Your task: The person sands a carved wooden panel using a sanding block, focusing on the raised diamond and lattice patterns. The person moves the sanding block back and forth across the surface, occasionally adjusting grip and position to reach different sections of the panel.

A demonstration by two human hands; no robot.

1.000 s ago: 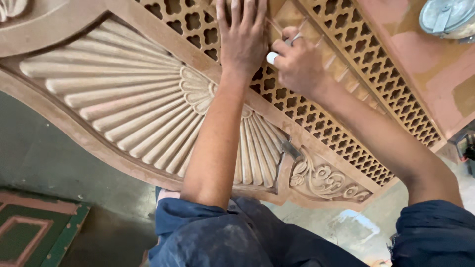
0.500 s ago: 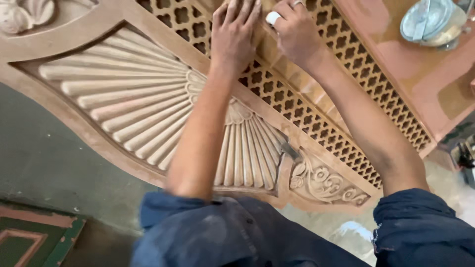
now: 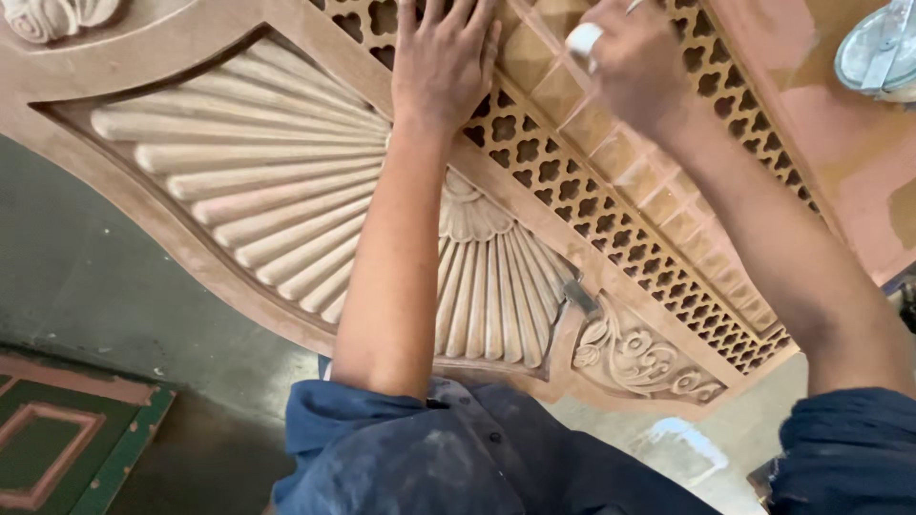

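Grey floor shows below the carved wooden panel (image 3: 239, 191), green-and-pink mat (image 3: 57, 439) at lower left. Left hand (image 3: 444, 62) lies flat, fingers spread, on the lattice strip (image 3: 592, 205), as half a second ago. Right hand (image 3: 634, 62) is closed around a small white object (image 3: 582, 38), blurred, now nearer the frame's upper edge. Fan carving sits lower in view than before.

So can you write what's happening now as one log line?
left hand: flat on lattice | right hand: blurred, gripping small white object over lattice | carved fan panel: under left forearm
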